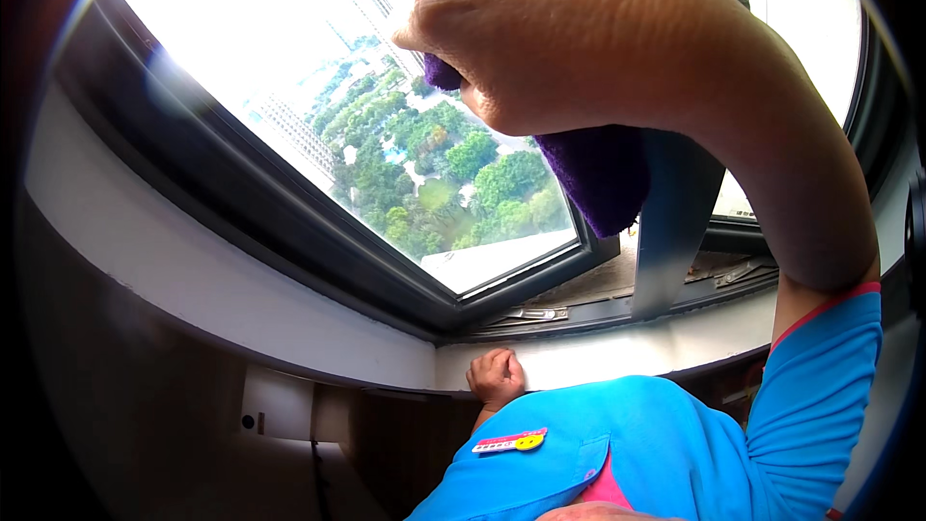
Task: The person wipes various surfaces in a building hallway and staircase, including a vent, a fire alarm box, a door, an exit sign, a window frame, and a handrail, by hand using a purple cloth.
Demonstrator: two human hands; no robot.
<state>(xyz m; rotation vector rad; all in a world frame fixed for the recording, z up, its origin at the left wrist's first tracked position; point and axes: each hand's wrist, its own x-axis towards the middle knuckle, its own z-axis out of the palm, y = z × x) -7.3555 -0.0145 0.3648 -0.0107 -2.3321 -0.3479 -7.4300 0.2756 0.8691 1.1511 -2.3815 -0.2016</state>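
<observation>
Right hand [506,43]: grip closed on a purple cloth [600,178], up high in front of the window. Most of the cloth hangs below the wrist side of the hand; a small bit also pokes out at the left of the fist (same purple, fuzzy weave). Can't tell from this angle whether cloth touches glass.

Left hand [496,376]: down low, fingers curled in, grip narrow, at the white windowsill [569,362] just in front of the torso. Nothing visible in it (palm side hidden).

Next out: dark-framed window sash [526,285], standing ajar, with a gap to the outer frame along its lower right. Metal window stay [540,315] lies in that gap. Dark upright mullion [666,232] just right of the cloth; second pane [805,0] beyond it, partly behind the right forearm.

Through the glass: green trees [424,188] far below, high-rise buildings [297,140] behind them, sky blown out.

Near side: blue shirt [666,444] with pink trim, badge [511,441] on the chest with a yellow round piece at one end.
</observation>
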